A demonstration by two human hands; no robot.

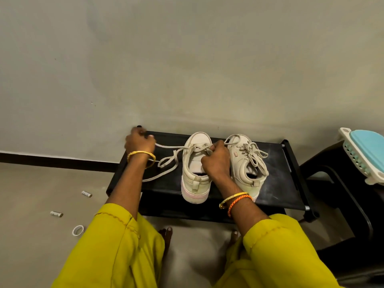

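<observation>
Head view: left hand (140,143) fisted round the flat cream shoelace (172,146), right hand (216,161) pinching it at the cream low-top sneaker (194,173), so overpull and it'll probably slide right out.

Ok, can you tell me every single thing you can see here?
rack: 1, black, by the wall
shoe being laced: 1, cream, left on the rack
tied shoe: 1, cream, right on the rack
loose lace: 1, beige, stretched leftward from the left shoe
small tubes: 2, silvery, floor at left
ring: 1, white, floor near the tubes
basket: 1, white with turquoise lid, far right
chair: 1, black, right of the rack
bangles: 3, two gold, one orange, on the wrists
sleeves: 2, yellow, bottom
feet: 2, bare, floor before the rack
left hand: 1, pulls the lace
right hand: 1, pinches the lace over the shoe
</observation>
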